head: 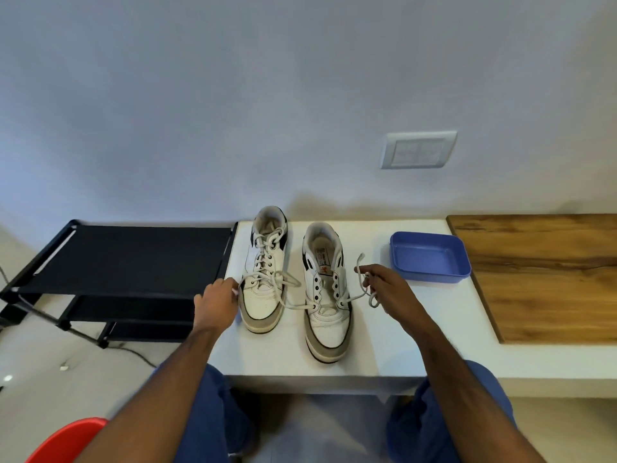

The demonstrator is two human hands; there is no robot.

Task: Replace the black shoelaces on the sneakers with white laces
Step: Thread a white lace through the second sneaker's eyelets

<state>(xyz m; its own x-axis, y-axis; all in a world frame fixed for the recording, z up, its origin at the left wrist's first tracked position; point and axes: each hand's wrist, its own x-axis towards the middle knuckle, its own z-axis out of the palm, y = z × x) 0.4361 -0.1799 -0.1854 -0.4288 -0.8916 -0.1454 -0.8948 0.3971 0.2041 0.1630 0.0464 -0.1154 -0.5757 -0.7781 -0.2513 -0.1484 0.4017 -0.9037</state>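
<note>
You sit at a white table with two white sneakers on it, toes pointing toward you. The left shoe is fully laced in white. The right shoe has a white lace through only its nearest pair of eyelets; the holes farther up are bare. No black lace shows anywhere.

Your left hand sits just left of the left shoe's toe, fingers curled, pinching one end of the lace. From that pinch the lace runs right, across the front of the left shoe, and into the right shoe's near left eyelet. Your right hand is just right of the right shoe, fingers curled around the other end, which loops above and below the hand. That end comes out of the near right eyelet and rises right and away.

So the lace lies stretched left to right between your hands, crossing the shoe's long axis, which runs near to far. The next open eyelets lie just beyond the threaded pair, between your hands. Your right hand is the nearer; your left must reach over the laced shoe.

A blue tray sits far right, next to a wooden board. A black rack stands left of the table.
</note>
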